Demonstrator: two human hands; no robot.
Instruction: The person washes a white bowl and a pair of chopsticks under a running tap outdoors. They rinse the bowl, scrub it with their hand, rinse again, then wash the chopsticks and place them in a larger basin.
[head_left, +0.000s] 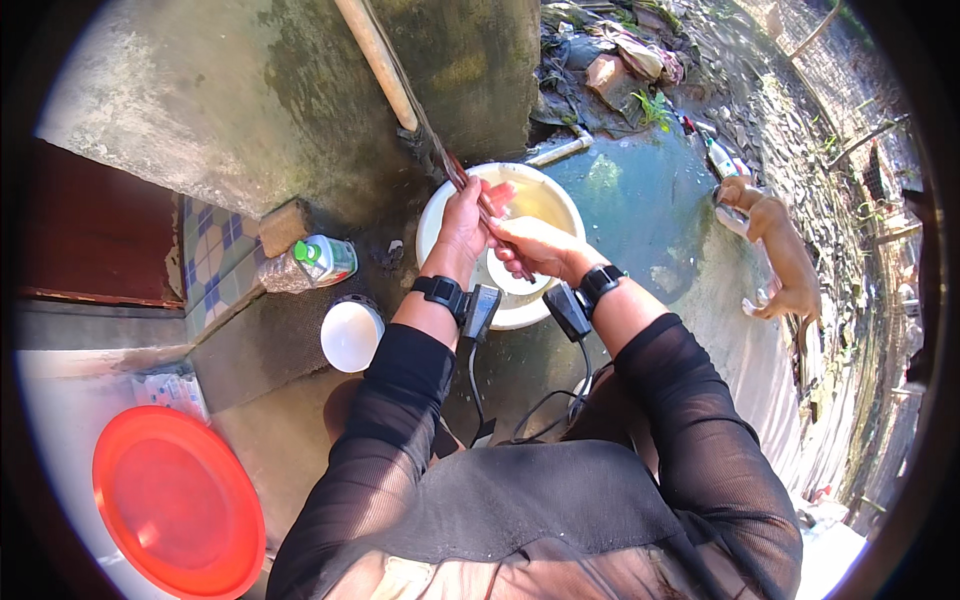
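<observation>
Above a round, pale plastic basin (430, 225), both of my hands are on a bundle of thin dark-brown sticks (455, 171), which look like chopsticks. The bundle slants from upper left to lower right. My left hand (463, 219) holds it near the upper part, with the thumb along it and the fingers partly curled behind. Lower down, my right hand (541, 246) is closed round the bundle, and the tips stick out below its fingers. Yellowish liquid lies in the basin, and a white round dish (506, 274) is partly hidden under my right hand.
Left of the basin are a white tub (352, 336), a green-capped pump bottle (327, 259) and a sponge-like block (285, 227). A red round basin or lid (180, 502) lies lower left. A wooden pole (382, 67) leans by the wall. On the right stands a tan dog (784, 247).
</observation>
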